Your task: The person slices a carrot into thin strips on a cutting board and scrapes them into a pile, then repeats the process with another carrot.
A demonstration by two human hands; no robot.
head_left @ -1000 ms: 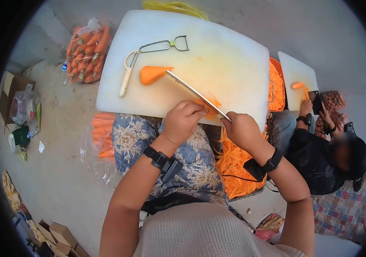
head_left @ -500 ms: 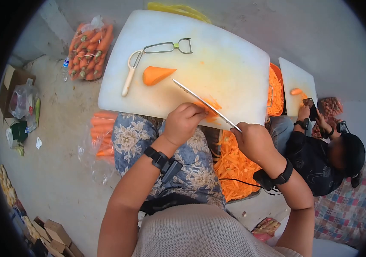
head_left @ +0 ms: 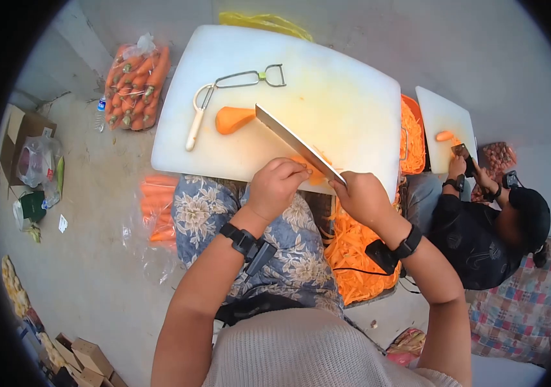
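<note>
A broad-bladed knife [head_left: 298, 143] slants across the white cutting board [head_left: 340, 90], its handle inside my closed right hand [head_left: 362, 197]. My left hand [head_left: 276, 186] is closed, with fingertips pinched at the board's near edge beside sliced carrot [head_left: 313, 169]; what the fingers hold is too small to tell. Beyond the blade tip lies a cut carrot piece [head_left: 233, 120]. Left of it are a peeler with a white handle [head_left: 195, 129] and a second, metal peeler [head_left: 243, 79].
Bagged carrots [head_left: 137, 87] stand at the left, with another bag [head_left: 157, 206] below. Carrot strips fill a container [head_left: 359, 258] under the board's near right side and an orange basket [head_left: 411, 138]. A co-worker [head_left: 482, 238] cuts at a smaller board [head_left: 446, 119] on the right.
My right hand has moved slightly left and up with the knife, whose broad side now shows more. The blade tip now overlaps the carrot piece's end. The co-worker's knife has tilted.
</note>
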